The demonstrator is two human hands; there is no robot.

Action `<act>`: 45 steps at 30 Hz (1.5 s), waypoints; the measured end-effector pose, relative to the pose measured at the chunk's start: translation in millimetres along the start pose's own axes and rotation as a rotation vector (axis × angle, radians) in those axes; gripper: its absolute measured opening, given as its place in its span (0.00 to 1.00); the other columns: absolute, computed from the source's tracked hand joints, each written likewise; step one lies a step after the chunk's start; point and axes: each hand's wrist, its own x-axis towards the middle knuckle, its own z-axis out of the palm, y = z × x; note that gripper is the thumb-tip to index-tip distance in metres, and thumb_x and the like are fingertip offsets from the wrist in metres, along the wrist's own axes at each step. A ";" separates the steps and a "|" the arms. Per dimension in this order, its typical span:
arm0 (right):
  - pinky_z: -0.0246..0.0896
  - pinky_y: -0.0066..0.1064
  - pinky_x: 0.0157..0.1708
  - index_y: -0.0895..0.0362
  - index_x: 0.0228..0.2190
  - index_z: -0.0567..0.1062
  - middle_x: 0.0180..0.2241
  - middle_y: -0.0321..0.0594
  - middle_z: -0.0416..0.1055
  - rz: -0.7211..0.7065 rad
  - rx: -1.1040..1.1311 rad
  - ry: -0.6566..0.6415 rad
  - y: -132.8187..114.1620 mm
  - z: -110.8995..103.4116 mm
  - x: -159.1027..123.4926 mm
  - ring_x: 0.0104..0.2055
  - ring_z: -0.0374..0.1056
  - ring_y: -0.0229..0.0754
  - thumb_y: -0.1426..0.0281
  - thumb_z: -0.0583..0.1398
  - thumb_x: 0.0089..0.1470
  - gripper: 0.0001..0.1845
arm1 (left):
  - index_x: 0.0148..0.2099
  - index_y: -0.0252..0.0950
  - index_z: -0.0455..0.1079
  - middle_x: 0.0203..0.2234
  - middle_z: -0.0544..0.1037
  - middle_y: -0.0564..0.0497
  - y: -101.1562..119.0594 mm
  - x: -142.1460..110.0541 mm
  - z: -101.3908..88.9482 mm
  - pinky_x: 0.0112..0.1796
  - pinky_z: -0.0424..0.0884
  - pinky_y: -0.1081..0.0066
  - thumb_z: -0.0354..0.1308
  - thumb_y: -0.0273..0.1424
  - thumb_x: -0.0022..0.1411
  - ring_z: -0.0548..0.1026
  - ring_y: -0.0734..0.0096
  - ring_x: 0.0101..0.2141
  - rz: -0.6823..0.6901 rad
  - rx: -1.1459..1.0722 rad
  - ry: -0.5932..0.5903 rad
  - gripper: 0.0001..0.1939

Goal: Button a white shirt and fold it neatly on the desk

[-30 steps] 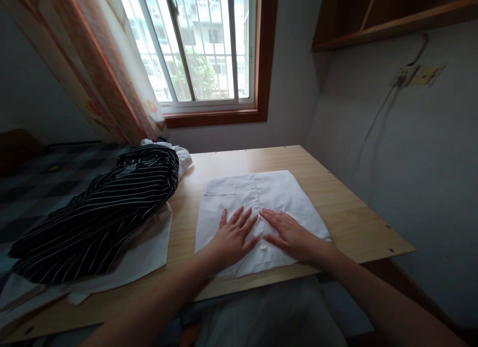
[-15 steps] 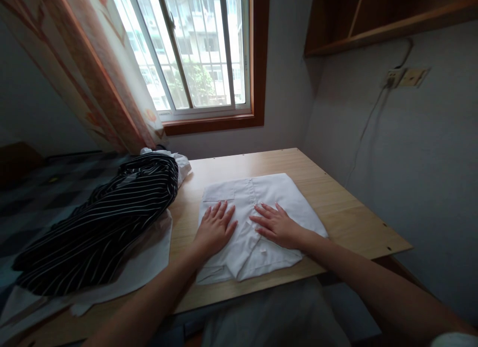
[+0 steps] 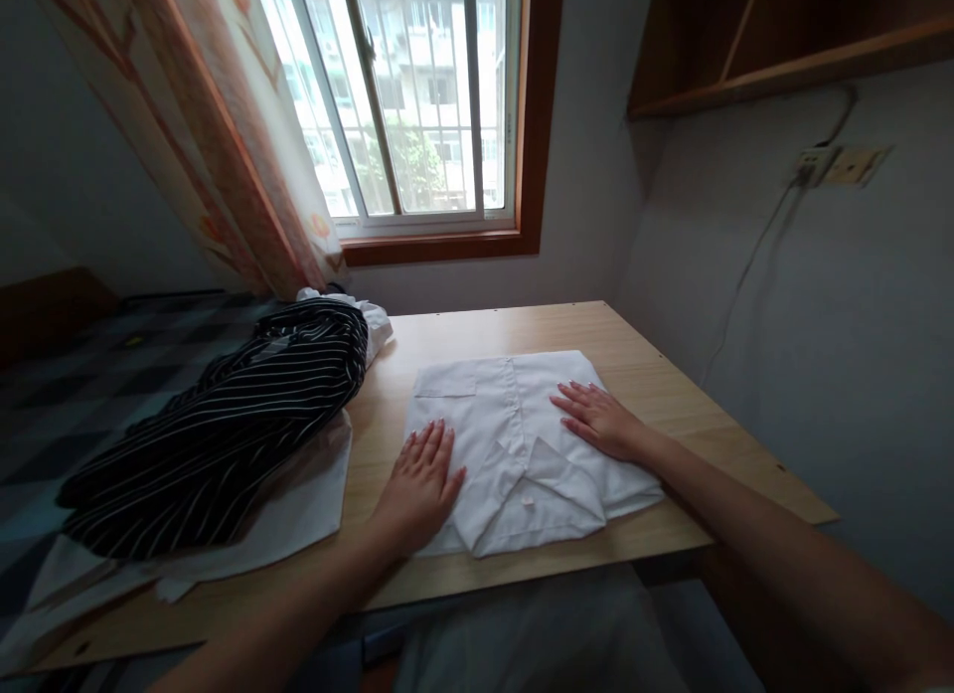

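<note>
A folded white shirt (image 3: 488, 425) lies front side up on the wooden table, its collar toward me and its button strip running down the middle. A pocket shows at its far left, and a small label sits inside the collar. My left hand (image 3: 421, 474) rests flat on the shirt's left part, fingers stretched out. On the right part, my right hand (image 3: 600, 420) lies flat too, with the fingers slightly spread. Neither hand grips anything.
The light wooden table (image 3: 693, 454) has its front edge close to my body. Left of the shirt lies a heap with a black striped garment (image 3: 231, 415) over white cloth (image 3: 317, 494). Beyond it is a checked bed cover (image 3: 45, 405). A window (image 3: 417, 106) is ahead.
Both hands have moved apart from the shirt's middle, the left one outward to the left, the right one outward to the right. The collar and button strip now show more.
</note>
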 end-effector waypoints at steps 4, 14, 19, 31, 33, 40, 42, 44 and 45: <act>0.41 0.47 0.66 0.52 0.63 0.62 0.67 0.46 0.51 0.118 -0.033 0.024 -3.9 3.8 -8.4 0.69 0.47 0.50 0.53 0.44 0.66 0.31 | 0.69 0.34 0.54 0.68 0.54 0.43 -13.4 31.6 -3.8 0.65 0.48 0.57 0.39 0.45 0.70 0.50 0.62 0.68 0.081 -0.028 -0.077 0.32; 0.37 0.54 0.64 0.54 0.64 0.60 0.67 0.53 0.51 0.703 -0.132 0.058 10.8 6.6 5.8 0.68 0.47 0.57 0.54 0.43 0.65 0.32 | 0.64 0.31 0.61 0.63 0.64 0.40 -2.5 130.3 -34.5 0.64 0.54 0.54 0.42 0.27 0.67 0.58 0.59 0.65 -0.103 -0.205 0.159 0.25; 0.37 0.61 0.61 0.59 0.66 0.57 0.67 0.60 0.48 0.856 -0.093 0.004 -5.2 -4.1 23.8 0.68 0.45 0.63 0.52 0.40 0.65 0.36 | 0.66 0.35 0.59 0.65 0.61 0.43 78.9 103.6 -20.5 0.64 0.55 0.58 0.47 0.36 0.69 0.55 0.61 0.66 0.259 -0.354 0.031 0.26; 0.56 0.52 0.53 0.52 0.47 0.78 0.48 0.52 0.75 0.400 -0.092 -0.244 -9.4 -69.3 -9.4 0.53 0.68 0.58 0.55 0.49 0.63 0.24 | 0.54 0.43 0.70 0.51 0.74 0.44 80.3 83.2 -37.5 0.62 0.53 0.47 0.42 0.45 0.71 0.69 0.57 0.55 0.366 -0.250 -0.080 0.22; 0.49 0.51 0.60 0.50 0.50 0.77 0.57 0.47 0.69 0.267 -0.077 -0.153 12.6 -65.9 -3.2 0.61 0.61 0.54 0.61 0.51 0.62 0.21 | 0.51 0.42 0.71 0.48 0.74 0.44 88.3 79.1 -37.7 0.62 0.48 0.42 0.41 0.47 0.71 0.70 0.57 0.53 0.301 -0.230 -0.046 0.22; 0.40 0.43 0.67 0.54 0.61 0.66 0.67 0.41 0.53 0.186 0.162 -0.104 53.6 -21.9 -6.3 0.69 0.46 0.45 0.60 0.48 0.63 0.28 | 0.58 0.39 0.66 0.64 0.62 0.38 101.0 72.3 -18.4 0.62 0.39 0.35 0.44 0.55 0.65 0.53 0.47 0.65 0.199 -0.219 -0.084 0.31; 0.39 0.42 0.67 0.56 0.61 0.65 0.67 0.43 0.53 0.204 0.171 -0.089 54.7 -16.0 -13.4 0.70 0.45 0.45 0.59 0.47 0.64 0.29 | 0.61 0.38 0.65 0.66 0.58 0.37 94.7 76.8 -20.4 0.61 0.38 0.34 0.45 0.55 0.65 0.51 0.46 0.67 0.207 -0.216 -0.146 0.33; 0.40 0.43 0.67 0.56 0.62 0.65 0.67 0.44 0.52 0.254 0.153 -0.084 52.5 -12.9 -19.3 0.70 0.45 0.46 0.58 0.47 0.65 0.29 | 0.61 0.39 0.65 0.66 0.57 0.37 86.0 84.0 -26.8 0.61 0.38 0.33 0.47 0.55 0.64 0.49 0.45 0.67 0.223 -0.202 -0.200 0.33; 0.41 0.44 0.67 0.55 0.62 0.64 0.67 0.45 0.51 0.298 0.135 -0.080 50.0 -11.6 -21.1 0.70 0.45 0.47 0.58 0.47 0.65 0.29 | 0.60 0.40 0.66 0.67 0.56 0.38 82.1 88.1 -30.6 0.60 0.38 0.32 0.49 0.53 0.64 0.49 0.44 0.67 0.226 -0.189 -0.221 0.31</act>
